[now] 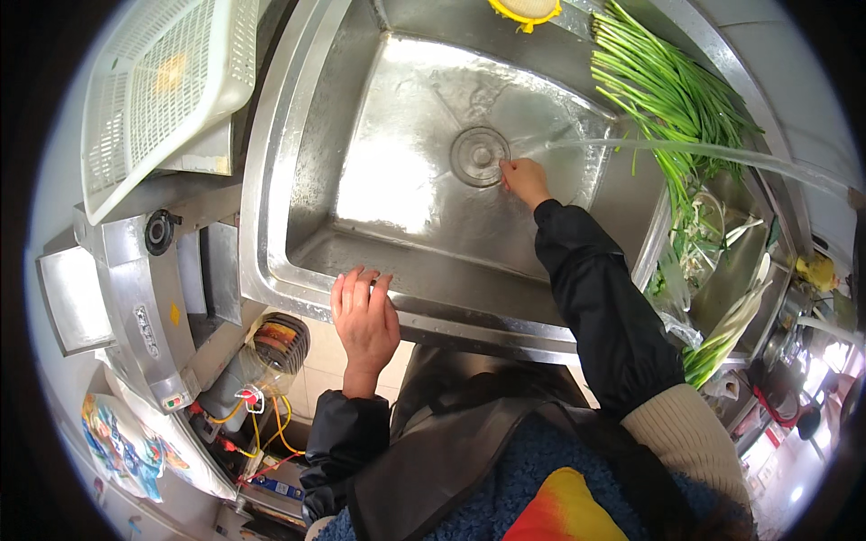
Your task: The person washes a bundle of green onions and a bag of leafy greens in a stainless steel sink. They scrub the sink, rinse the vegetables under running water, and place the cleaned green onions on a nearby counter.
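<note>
A wide stainless steel sink (318, 155) lies before me, its floor wet and shiny. My left hand (366, 314) rests on the sink's front rim, palm down, with nothing held. Inside the basin, my right hand (525, 180) reaches to the edge of the round drain (481, 156). Its fingers are curled together there, and whether they pinch something is hidden. From the right, a clear stream of water (676, 145) runs into the basin close to the drain.
Long green stalks (666, 88) lie along the sink's right side. Cut greens and a plastic bag (680, 328) sit in a side basin (724, 284). A yellow-rimmed strainer (526, 10) is at the back. Left are a white plastic basket (169, 88) and a metal machine (139, 304).
</note>
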{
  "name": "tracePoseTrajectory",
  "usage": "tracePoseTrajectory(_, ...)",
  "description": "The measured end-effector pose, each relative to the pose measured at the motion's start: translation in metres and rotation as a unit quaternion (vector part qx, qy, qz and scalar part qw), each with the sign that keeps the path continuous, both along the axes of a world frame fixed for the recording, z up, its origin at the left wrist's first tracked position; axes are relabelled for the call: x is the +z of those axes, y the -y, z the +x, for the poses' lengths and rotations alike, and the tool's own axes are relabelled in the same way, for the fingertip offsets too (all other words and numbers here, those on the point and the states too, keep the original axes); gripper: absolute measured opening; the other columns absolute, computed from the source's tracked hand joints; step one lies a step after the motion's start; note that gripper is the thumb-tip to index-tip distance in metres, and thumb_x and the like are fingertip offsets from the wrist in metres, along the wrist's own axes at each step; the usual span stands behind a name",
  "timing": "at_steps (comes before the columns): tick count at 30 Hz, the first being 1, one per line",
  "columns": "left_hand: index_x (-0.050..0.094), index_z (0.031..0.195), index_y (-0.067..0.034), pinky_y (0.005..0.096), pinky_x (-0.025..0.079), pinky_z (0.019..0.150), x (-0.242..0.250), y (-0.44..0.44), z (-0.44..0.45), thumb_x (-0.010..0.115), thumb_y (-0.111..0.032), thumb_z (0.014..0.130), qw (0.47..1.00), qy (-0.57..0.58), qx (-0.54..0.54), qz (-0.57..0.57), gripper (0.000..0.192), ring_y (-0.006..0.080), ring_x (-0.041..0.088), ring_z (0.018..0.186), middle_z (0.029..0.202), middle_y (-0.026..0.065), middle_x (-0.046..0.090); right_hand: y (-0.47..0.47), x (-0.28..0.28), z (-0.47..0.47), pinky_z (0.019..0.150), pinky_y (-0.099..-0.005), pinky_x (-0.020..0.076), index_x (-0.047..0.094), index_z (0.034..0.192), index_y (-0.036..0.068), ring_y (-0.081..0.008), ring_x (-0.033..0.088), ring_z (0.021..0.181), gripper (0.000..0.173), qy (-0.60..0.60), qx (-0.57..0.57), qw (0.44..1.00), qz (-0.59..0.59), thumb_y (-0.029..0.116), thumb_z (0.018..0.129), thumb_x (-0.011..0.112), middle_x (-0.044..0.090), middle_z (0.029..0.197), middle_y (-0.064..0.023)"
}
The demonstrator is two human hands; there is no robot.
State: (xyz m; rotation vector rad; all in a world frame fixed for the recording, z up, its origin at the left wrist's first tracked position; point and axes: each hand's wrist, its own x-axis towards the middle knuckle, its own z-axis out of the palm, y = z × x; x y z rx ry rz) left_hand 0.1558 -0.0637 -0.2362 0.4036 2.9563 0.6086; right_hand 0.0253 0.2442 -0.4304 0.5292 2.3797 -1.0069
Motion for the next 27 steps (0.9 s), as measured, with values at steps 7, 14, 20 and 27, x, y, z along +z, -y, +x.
tracePoseTrajectory(7,0.058,0.11,-0.004,0.051,0.029,0.106,0.001,-0.001,0.0,0.05,-0.006,0.081,1.0,-0.002,-0.003,-0.003,0.031,0.0342,0.048,0.116,0.11,0.0129,0.056,0.003,-0.006,0.009,0.073,-0.0449,0.0481,0.068,0.083,0.003,-0.0368,0.064,0.078,0.026,-0.085,-0.028,0.996,0.019,0.024,0.091,0.055,0.067,0.078,-0.0167)
tracePoseTrajectory(14,0.06,0.108,-0.004,0.0503,0.03,0.105,-0.002,-0.002,0.001,0.051,-0.006,0.081,1.0,-0.017,-0.009,-0.006,0.029,0.0331,0.048,0.116,0.11,0.0126,0.057,0.009,-0.005,0.001,0.076,-0.0477,0.0482,0.068,0.085,0.001,-0.04,0.062,0.085,0.026,-0.081,-0.016,0.994,0.071,0.025,0.088,0.058,0.067,0.085,-0.0202)
tracePoseTrajectory(20,0.059,0.109,-0.003,0.0508,0.03,0.105,0.001,-0.003,0.0,0.05,-0.005,0.082,0.999,-0.019,-0.021,-0.016,0.029,0.0335,0.048,0.116,0.111,0.0132,0.056,0.014,-0.006,0.0,0.072,-0.0456,0.048,0.066,0.08,0.003,-0.0372,0.063,0.08,0.026,-0.129,0.005,0.984,0.122,0.027,0.089,0.061,0.066,0.075,-0.0169)
tracePoseTrajectory(27,0.059,0.11,-0.003,0.0516,0.03,0.105,0.0,-0.003,0.001,0.051,-0.005,0.081,0.999,-0.018,-0.023,-0.028,0.029,0.0342,0.048,0.116,0.11,0.0137,0.056,0.02,0.01,0.006,0.074,-0.0466,0.0483,0.066,0.083,0.003,-0.0396,0.062,0.081,0.023,-0.162,0.0,0.978,0.132,0.025,0.087,0.062,0.065,0.081,-0.0198)
